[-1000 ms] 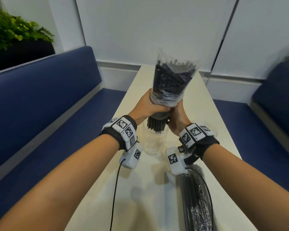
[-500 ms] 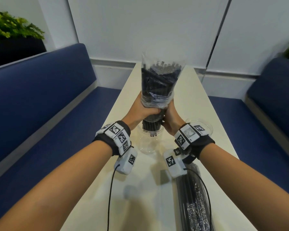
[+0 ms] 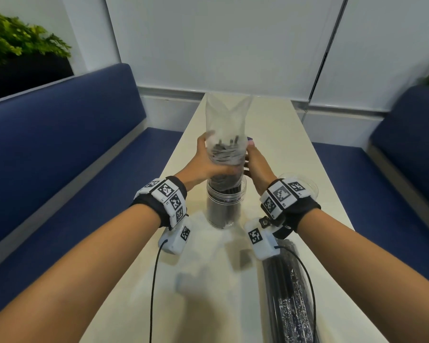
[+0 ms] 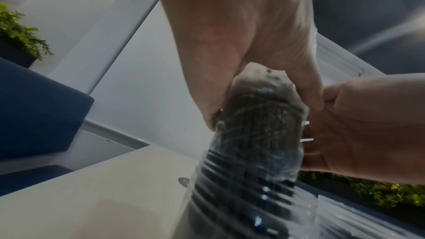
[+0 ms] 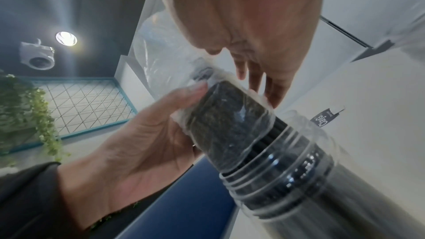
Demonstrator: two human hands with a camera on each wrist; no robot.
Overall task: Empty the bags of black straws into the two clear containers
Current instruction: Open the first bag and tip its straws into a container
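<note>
Both forearms are bare, and each wrist carries a black fabric wrist band (image 3: 305, 214) wrapped by a bracelet of white square marker blocks (image 3: 170, 198), each block printed with a black-and-white coded pattern. Below each wrist hangs a white rounded camera housing (image 3: 176, 237) bearing one more coded square, the right one (image 3: 260, 240) joined to its band by a black bracket with a silver screw (image 3: 265, 222). A thin black cable (image 3: 153, 288) trails from the left housing and another black cable (image 3: 305, 271) loops from the right one.
</note>
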